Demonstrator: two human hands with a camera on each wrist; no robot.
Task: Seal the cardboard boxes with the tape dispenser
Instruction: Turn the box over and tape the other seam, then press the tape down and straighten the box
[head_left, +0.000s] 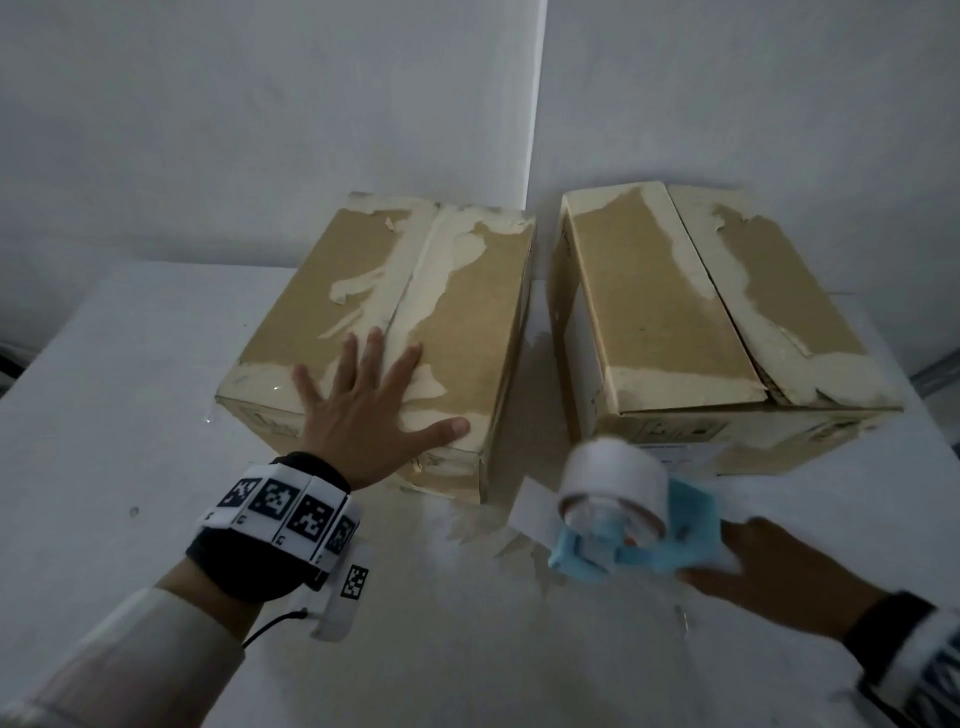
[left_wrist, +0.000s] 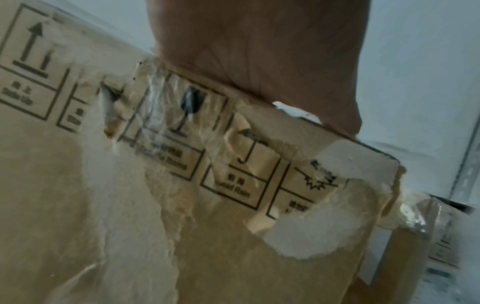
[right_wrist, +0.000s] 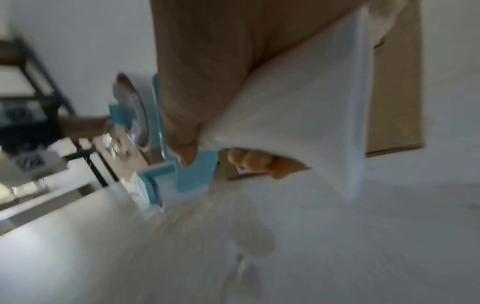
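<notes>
Two brown cardboard boxes with torn, peeled tops stand side by side on a white table (head_left: 104, 415). My left hand (head_left: 363, 395) lies flat with spread fingers on the near end of the left box (head_left: 457, 322), across its centre seam. In the left wrist view the palm (left_wrist: 259, 51) presses on the top edge of this box (left_wrist: 78, 205). My right hand (head_left: 763, 566) grips the white handle of a blue tape dispenser (head_left: 623, 525) carrying a clear tape roll, in front of the right box (head_left: 675, 322). In the right wrist view my fingers (right_wrist: 182, 123) curl round the dispenser (right_wrist: 192, 174); this view is blurred.
White walls stand close behind both boxes, with a corner line between them. A narrow gap separates the boxes. Bare table surface lies in front of the boxes and to the left. A dark shelf frame (right_wrist: 39, 82) shows in the right wrist view.
</notes>
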